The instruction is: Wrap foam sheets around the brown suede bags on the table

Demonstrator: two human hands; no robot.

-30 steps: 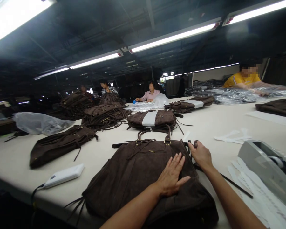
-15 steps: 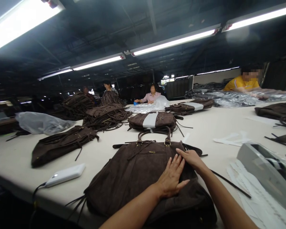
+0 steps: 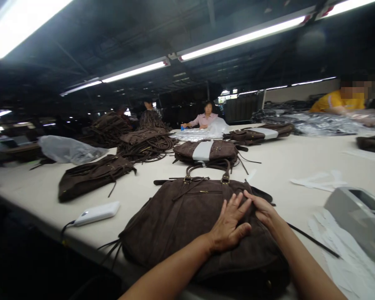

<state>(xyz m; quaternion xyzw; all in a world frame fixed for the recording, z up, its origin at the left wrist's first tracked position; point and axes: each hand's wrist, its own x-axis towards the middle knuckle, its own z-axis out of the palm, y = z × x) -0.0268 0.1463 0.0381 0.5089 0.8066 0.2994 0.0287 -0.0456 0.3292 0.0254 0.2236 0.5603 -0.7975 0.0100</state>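
A large dark brown handbag lies on the table in front of me, its two handles pointing away and a short gold zip near its top. My left hand rests flat on the bag's right half, fingers spread, with nothing in it. Just to the right, my right hand is closed on the bag's upper right side; some of its fingers are hidden. Thin dark cords hang from the bag's left corner. A dark strap end sticks out behind my right hand.
Beyond the bag lies another brown bag with a white band. At left are a brown bag, a white power bank and a plastic bag. A grey tape dispenser stands right, near white paper strips. Co-workers sit beyond.
The view has shifted, so the table's things appear farther right and slightly higher. My left hand's fingers have spread a little on the bag; my right hand stays at its upper right side.
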